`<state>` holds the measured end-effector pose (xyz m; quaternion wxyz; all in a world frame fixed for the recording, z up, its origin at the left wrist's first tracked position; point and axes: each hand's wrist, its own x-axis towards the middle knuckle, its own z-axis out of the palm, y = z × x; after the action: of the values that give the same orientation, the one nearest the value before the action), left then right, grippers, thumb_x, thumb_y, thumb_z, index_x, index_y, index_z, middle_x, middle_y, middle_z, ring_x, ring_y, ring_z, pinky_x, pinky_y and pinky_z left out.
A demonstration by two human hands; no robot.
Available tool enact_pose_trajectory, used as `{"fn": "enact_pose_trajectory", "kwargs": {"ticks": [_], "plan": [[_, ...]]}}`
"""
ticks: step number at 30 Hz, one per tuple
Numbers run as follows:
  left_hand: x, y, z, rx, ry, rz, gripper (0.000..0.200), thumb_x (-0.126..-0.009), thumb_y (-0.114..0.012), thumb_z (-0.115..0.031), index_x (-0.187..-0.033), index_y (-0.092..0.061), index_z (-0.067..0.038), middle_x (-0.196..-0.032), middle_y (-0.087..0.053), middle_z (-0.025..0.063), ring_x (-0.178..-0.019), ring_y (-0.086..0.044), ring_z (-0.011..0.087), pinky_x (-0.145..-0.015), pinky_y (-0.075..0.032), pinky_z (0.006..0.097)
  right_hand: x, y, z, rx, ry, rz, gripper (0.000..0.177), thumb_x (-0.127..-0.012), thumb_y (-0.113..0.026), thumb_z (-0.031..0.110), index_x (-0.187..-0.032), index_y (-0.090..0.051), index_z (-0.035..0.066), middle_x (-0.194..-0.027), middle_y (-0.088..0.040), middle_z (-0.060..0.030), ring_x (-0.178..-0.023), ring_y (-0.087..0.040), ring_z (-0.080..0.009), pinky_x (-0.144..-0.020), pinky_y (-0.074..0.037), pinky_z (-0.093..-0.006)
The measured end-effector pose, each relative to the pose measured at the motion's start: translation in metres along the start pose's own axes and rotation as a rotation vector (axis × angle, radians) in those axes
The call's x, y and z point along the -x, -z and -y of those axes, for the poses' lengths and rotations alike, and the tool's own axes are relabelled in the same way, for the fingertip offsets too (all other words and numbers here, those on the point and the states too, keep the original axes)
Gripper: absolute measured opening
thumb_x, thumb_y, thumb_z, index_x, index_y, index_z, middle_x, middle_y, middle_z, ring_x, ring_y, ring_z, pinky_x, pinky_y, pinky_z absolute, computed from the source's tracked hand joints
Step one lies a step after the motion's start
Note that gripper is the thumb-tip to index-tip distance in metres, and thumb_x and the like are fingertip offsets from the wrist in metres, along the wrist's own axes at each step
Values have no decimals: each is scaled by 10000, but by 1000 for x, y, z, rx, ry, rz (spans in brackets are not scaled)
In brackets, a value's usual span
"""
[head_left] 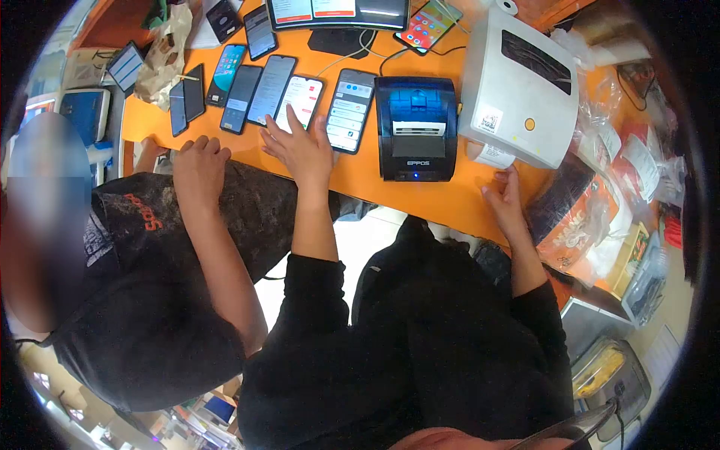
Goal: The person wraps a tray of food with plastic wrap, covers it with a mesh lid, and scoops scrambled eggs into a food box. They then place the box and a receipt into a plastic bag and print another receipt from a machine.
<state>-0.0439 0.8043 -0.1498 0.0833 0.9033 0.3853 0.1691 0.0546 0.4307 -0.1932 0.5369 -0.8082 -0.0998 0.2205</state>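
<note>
My left hand [301, 152] is open, its fingers spread over the lower end of a phone with a white, lit screen [304, 96]. To its right lies a larger phone [350, 111] showing a list, close to my thumb. My right hand [507, 201] is at the table's front edge, thumb and forefinger apart. Its fingertips are right under a paper label [495, 155] that sticks out of the white label printer [517, 86]. Between my hands stands a black and blue receipt printer [417, 129] with paper showing and a small blue light on.
Several more phones lie in a row to the left, including a dark one [241, 99]. A monitor [341, 13] stands at the back, with cables in front. A co-worker's hand [201, 169] rests at the left edge. Plastic-wrapped packages [626, 176] crowd the right.
</note>
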Motion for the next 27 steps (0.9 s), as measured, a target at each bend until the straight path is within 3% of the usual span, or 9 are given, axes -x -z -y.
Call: {"fn": "enact_pose_trajectory", "kwargs": {"ticks": [7,12,16,21,24,27], "plan": [[12,-5,0,-85,-49,70,649,-914,-466,-483,-1365,-371,-26,-1409,-186,321,-1315,-85,560,-1005,-101,710,3,-2,-3,-12,-26,2,654,-781,-638,59,-1345,-308,82,-1209,-397,-58,-1093,-365,-181,-947,-338,-335],[2,0,3,-105,-9,91,667,-909,-467,-496,-1361,-368,-15,-1414,-195,317,-1322,-95,548,-1005,-101,712,1,-3,-2,38,2,-9,769,-759,-679,96,-1391,-243,55,-1168,-412,-108,-1106,-391,-226,-976,-332,-355],[13,2,11,-139,110,87,727,-910,-456,-507,-1350,-335,59,-1402,-204,337,-1313,-122,552,-1047,-117,653,2,-6,4,-22,-18,-27,641,-776,-636,75,-1330,-313,60,-1185,-400,-60,-1088,-364,-190,-969,-314,-344],[35,-4,22,-219,238,107,802,-906,-456,-517,-1350,-274,125,-1392,-197,363,-1298,-143,570,-1083,-134,588,4,-5,16,42,16,4,646,-780,-626,80,-1336,-300,57,-1186,-399,-57,-1091,-361,-188,-969,-312,-348],[29,3,17,-214,213,166,779,-903,-467,-515,-1363,-300,91,-1403,-175,361,-1301,-117,575,-1069,-131,614,2,-3,6,39,28,0,657,-780,-627,78,-1345,-293,57,-1185,-398,-57,-1092,-361,-188,-971,-311,-346],[12,6,16,4,74,180,725,-903,-480,-505,-1357,-355,47,-1415,-157,351,-1306,-82,578,-1046,-129,647,3,-5,-1,27,38,-13,697,-766,-655,74,-1359,-289,50,-1166,-413,-84,-1097,-373,-209,-982,-303,-348]]}}
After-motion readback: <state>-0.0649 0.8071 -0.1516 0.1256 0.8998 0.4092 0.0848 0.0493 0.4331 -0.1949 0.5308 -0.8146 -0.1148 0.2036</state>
